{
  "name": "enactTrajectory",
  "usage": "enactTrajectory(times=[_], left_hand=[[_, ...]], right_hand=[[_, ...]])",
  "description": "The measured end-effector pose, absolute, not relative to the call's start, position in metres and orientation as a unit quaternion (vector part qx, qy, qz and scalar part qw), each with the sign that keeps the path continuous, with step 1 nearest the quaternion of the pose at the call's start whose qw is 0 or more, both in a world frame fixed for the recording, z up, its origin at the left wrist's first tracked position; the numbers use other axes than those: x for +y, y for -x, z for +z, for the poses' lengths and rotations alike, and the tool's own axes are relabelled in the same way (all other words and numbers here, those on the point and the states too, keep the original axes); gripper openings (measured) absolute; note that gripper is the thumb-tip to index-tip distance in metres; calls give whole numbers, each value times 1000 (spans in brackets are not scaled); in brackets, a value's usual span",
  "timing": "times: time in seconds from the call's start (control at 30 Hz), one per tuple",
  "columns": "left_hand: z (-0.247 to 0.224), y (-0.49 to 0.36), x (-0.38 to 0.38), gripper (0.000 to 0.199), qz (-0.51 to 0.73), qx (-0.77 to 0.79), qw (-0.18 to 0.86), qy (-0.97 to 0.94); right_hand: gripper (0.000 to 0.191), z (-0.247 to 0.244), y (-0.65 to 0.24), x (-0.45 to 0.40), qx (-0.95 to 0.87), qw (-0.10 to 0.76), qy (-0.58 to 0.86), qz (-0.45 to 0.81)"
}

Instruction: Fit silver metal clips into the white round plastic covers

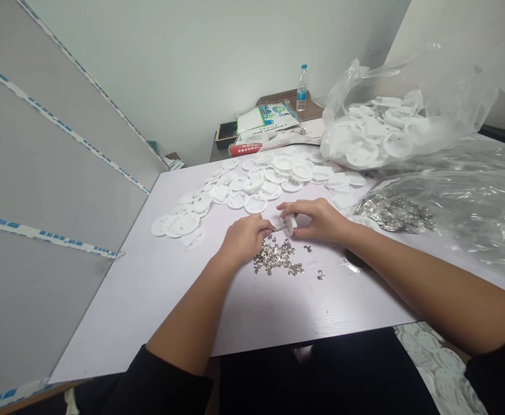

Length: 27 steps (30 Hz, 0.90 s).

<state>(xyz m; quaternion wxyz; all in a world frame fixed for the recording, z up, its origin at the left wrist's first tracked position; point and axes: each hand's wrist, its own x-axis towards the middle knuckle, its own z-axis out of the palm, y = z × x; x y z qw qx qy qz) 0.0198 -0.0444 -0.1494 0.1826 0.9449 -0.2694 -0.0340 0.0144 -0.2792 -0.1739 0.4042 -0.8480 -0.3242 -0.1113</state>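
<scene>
My right hand (316, 220) grips a round white plastic part (288, 225) by its edge, tilted up over the table. Pinched in the fingers of my left hand (247, 235) is a small, thin metal piece (278, 229), its tip at the face of the white part; its exact shape is too small to make out. Just below both hands lies a pile of small shiny metal pieces (274, 255), with a few loose ones to the right. Behind my hands, many similar white plastic parts (254, 184) are spread over the white table (161, 311).
At the back right stands a clear bag of white parts (377, 129). Nearer, another plastic bag (463, 207) holds metal pieces. A water bottle (302, 89), packets (267, 118) and a red tube (246, 150) sit at the back. A grey partition (62, 155) borders the left.
</scene>
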Motion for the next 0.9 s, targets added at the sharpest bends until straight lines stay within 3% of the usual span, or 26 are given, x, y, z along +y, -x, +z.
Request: enactTrajectory(times=[0.9], left_hand=[[-142, -19, -61, 18, -71, -237, 139, -959]], right_hand=[[13, -169, -15, -275, -323, 423, 841, -99]])
